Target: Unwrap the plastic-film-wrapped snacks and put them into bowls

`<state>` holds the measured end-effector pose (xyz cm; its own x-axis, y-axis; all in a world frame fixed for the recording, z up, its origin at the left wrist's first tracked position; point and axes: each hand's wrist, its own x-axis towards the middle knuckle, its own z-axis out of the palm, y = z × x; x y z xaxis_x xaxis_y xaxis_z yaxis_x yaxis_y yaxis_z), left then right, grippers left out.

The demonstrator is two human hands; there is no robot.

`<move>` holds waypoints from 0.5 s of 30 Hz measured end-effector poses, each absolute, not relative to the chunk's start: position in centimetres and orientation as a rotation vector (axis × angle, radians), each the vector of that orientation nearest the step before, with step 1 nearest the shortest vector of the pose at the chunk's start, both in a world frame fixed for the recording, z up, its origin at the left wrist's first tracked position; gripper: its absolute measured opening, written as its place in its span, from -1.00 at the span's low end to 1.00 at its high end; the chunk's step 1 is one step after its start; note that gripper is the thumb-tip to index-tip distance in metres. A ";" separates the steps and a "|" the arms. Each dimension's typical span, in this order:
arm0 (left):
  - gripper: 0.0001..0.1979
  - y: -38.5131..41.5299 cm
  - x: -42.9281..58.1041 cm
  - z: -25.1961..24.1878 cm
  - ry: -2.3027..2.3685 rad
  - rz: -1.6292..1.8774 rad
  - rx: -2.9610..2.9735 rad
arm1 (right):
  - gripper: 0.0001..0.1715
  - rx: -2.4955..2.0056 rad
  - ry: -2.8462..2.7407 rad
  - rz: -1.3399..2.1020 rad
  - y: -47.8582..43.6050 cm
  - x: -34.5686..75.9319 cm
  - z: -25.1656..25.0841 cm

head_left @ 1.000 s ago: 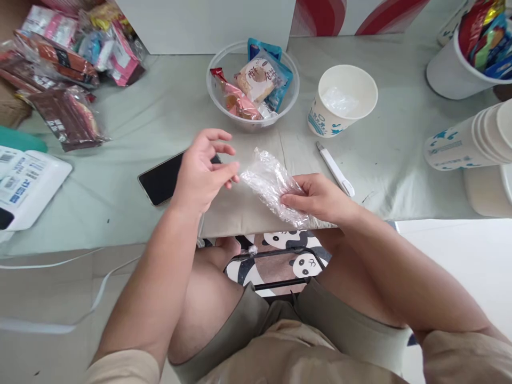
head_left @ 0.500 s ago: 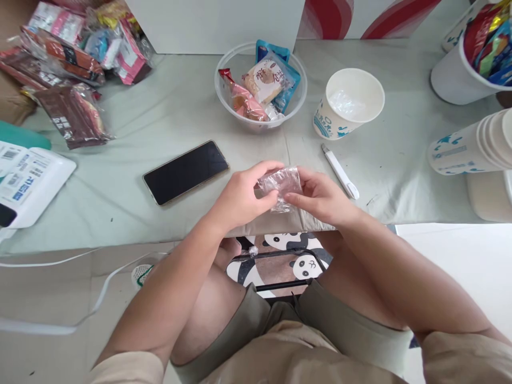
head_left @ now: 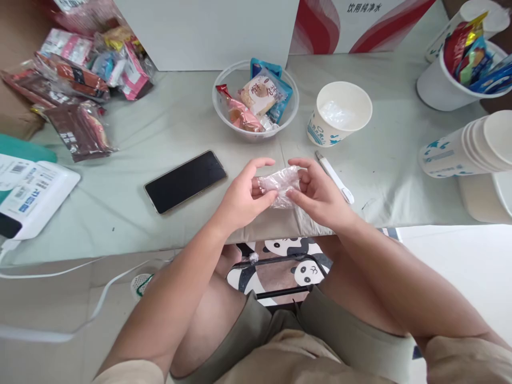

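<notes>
both hands, left hand [head_left: 240, 200] and right hand [head_left: 320, 194], grip a crumpled clear plastic wrapper [head_left: 279, 186] between fingertips, just above the worktop [head_left: 168, 128] front edge, phone [head_left: 185, 181] left, pen [head_left: 334, 176] right.

A single camera on the person's head looks forward and steeply down across the near edge of the table [head_left: 132, 176]. The clear bowl [head_left: 215, 104] sits upper middle in the frame, at mid distance. Just below the bowl, the left hand [head_left: 240, 198] and right hand [head_left: 322, 196] are close to the lens, with forearms and lap closer still. Far right of the bowl, the stacked cups [head_left: 460, 149] are cut off by the frame edge. The lens seems wide, with the margins probably bent.
</notes>
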<state>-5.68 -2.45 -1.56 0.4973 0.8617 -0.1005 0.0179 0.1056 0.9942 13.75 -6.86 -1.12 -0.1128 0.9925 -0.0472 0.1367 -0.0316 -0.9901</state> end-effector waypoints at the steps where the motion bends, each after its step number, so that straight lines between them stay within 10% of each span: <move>1: -0.40 -2.4 -5.7 -1.6 0.862 0.774 1.322 | -0.43 -1.275 -1.391 1.235 -6.9 14.0 -1.0; 10: -0.55 -1.4 -6.2 -1.5 0.854 0.813 1.254 | -0.46 -1.610 -1.239 0.301 0.0 22.6 4.7; 15: -0.58 -1.1 -6.1 -1.2 0.853 0.793 1.209 | -0.35 -2.242 -1.604 0.340 5.5 23.9 6.7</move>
<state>-6.06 -1.09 -1.20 0.4670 0.8749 -0.1283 -0.0644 0.1783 0.9819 23.88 5.52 6.72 0.3260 0.9453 0.0147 0.8579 -0.2893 -0.4246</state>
